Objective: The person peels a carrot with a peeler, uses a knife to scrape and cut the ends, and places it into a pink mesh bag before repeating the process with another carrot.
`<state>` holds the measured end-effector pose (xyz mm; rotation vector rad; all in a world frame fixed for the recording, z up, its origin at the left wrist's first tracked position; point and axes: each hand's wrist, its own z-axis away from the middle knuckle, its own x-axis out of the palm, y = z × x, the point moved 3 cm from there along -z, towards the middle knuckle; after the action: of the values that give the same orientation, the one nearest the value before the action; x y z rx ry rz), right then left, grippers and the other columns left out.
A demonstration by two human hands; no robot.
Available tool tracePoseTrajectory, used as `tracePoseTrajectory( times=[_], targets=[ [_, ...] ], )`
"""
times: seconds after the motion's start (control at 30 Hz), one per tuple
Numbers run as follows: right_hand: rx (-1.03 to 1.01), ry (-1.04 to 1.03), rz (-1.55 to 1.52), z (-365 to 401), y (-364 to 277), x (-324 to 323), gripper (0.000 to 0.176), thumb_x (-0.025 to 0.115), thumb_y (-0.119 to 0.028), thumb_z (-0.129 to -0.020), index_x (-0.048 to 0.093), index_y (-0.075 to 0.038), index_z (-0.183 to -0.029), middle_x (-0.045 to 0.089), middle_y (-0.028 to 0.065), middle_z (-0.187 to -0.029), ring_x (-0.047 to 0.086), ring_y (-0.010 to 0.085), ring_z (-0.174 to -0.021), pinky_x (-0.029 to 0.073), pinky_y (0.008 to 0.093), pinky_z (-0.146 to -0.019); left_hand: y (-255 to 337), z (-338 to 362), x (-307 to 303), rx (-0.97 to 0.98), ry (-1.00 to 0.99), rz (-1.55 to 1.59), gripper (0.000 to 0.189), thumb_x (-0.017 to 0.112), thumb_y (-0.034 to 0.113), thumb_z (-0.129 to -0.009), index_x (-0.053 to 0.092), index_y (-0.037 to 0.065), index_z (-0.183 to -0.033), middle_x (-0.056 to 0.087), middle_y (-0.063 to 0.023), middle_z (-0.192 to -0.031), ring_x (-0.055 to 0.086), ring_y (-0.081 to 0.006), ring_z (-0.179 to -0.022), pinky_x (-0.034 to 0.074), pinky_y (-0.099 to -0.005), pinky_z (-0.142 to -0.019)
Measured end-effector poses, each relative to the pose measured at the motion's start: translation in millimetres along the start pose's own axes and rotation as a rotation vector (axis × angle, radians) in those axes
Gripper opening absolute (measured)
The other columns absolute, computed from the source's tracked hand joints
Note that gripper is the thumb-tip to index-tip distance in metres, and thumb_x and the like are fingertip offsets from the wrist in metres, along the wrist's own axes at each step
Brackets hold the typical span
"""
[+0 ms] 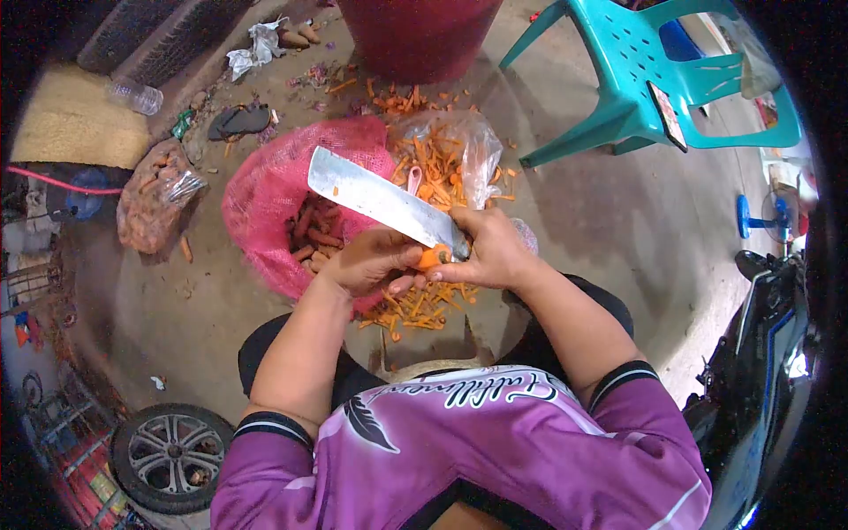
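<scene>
My right hand (491, 249) grips a cleaver (380, 196) near the base of its broad blade, which points up and to the left. In my left hand (375, 262) is a peeled orange carrot (433, 258), held right beside the blade's lower end. A bit of orange sticks to the metal near the tip. Behind my left hand, a pink mesh sack (265, 199) lies open with unpeeled carrots (316, 231) inside. Orange peelings (424, 305) are scattered on the floor below my hands.
A clear plastic bag (481, 159) lies among more peelings. Farther off stand a red tub (420, 40) and a green plastic chair (618, 71) with a phone (667, 115) on it. A filled bag (159, 199) and a wheel (172, 455) are left; a motorcycle (760, 336) is right.
</scene>
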<state>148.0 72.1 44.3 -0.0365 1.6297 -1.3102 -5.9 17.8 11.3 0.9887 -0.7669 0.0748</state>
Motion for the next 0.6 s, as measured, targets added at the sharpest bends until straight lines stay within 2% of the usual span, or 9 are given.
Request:
tracePoseTrajectory(
  times=[0.1,0.17,0.27,0.33,0.37,0.4,0.47,0.5,0.6],
  targets=[
    [0.027,-0.049,0.022,2,1,1,0.062,0.066,-0.054,-0.056,0.059,-0.003,-0.09,0.058,0.0166,-0.065,0.058,0.0327,-0.062,0.045,0.0388,-0.059,-12,-5,-3,-0.056,0.013,0.063,0.03,0.054,0.026,-0.08,0.052,0.0,-0.094,0.055,-0.0067,-0.067,0.043,-0.0061,-0.04,0.032,-0.0163,-0.036],
    [0.053,-0.08,0.099,4,-1,4,0.059,0.064,-0.053,-0.059,0.059,-0.004,-0.092,0.058,0.0167,-0.066,0.058,0.033,-0.063,0.045,0.039,-0.059,-11,-7,6,-0.174,-0.04,0.225,0.025,0.053,0.024,-0.08,0.052,0.001,-0.091,0.053,-0.0055,-0.064,0.041,-0.0058,-0.037,0.031,-0.0166,-0.034],
    [0.104,-0.059,0.148,4,-3,6,0.05,0.062,-0.047,-0.067,0.059,-0.003,-0.09,0.058,0.0161,-0.067,0.059,0.0289,-0.064,0.045,0.0368,-0.059,-22,-12,3,-0.159,0.0,0.515,0.019,0.052,0.018,-0.078,0.052,0.003,-0.09,0.053,-0.0058,-0.062,0.041,-0.0063,-0.038,0.031,-0.0165,-0.034],
    [0.189,0.125,-0.269,4,25,29,0.045,0.061,-0.043,-0.07,0.059,-0.002,-0.089,0.059,0.015,-0.068,0.059,0.0251,-0.066,0.045,0.035,-0.06,-34,-14,-8,-0.142,0.029,0.411,0.041,0.051,0.042,-0.08,0.051,0.004,-0.095,0.054,-0.0084,-0.065,0.043,-0.007,-0.04,0.032,-0.0163,-0.036],
    [0.23,0.215,-0.478,3,31,34,0.042,0.06,-0.041,-0.072,0.059,-0.002,-0.089,0.059,0.0145,-0.069,0.059,0.0232,-0.066,0.045,0.0341,-0.061,-32,-13,-8,-0.17,0.075,0.392,0.046,0.049,0.047,-0.079,0.051,0.004,-0.096,0.055,-0.0089,-0.066,0.043,-0.0072,-0.04,0.033,-0.0167,-0.037],
    [0.285,0.217,-0.524,3,39,33,0.042,0.06,-0.04,-0.073,0.059,-0.002,-0.089,0.059,0.0142,-0.07,0.058,0.022,-0.068,0.044,0.0334,-0.062,-31,-11,-8,-0.197,0.121,0.372,0.051,0.047,0.051,-0.078,0.051,0.004,-0.097,0.055,-0.0094,-0.067,0.043,-0.0073,-0.041,0.034,-0.0171,-0.037],
    [0.396,0.22,-0.615,2,43,21,0.04,0.06,-0.038,-0.074,0.059,-0.001,-0.088,0.06,0.0135,-0.073,0.058,0.0196,-0.07,0.044,0.032,-0.063,-31,-12,-9,-0.174,0.105,0.442,0.05,0.047,0.05,-0.078,0.051,0.004,-0.097,0.055,-0.0091,-0.068,0.044,-0.0075,-0.042,0.035,-0.0172,-0.04],
    [0.422,0.21,-0.544,2,42,18,0.044,0.061,-0.041,-0.073,0.058,0.0,-0.088,0.061,0.014,-0.077,0.059,0.021,-0.074,0.044,0.0323,-0.066,-32,-13,-10,-0.162,0.095,0.477,0.049,0.047,0.049,-0.079,0.051,0.004,-0.097,0.055,-0.009,-0.069,0.044,-0.0076,-0.042,0.036,-0.0172,-0.041],
    [0.161,0.281,-0.237,10,35,22,0.046,0.062,-0.041,-0.072,0.058,0.001,-0.09,0.06,0.0155,-0.078,0.059,0.0225,-0.077,0.044,0.0328,-0.068,-33,-11,-10,-0.118,0.002,0.456,0.048,0.046,0.05,-0.08,0.05,0.005,-0.097,0.056,-0.0069,-0.074,0.047,-0.0058,-0.051,0.038,-0.0166,-0.046]
  ],
)
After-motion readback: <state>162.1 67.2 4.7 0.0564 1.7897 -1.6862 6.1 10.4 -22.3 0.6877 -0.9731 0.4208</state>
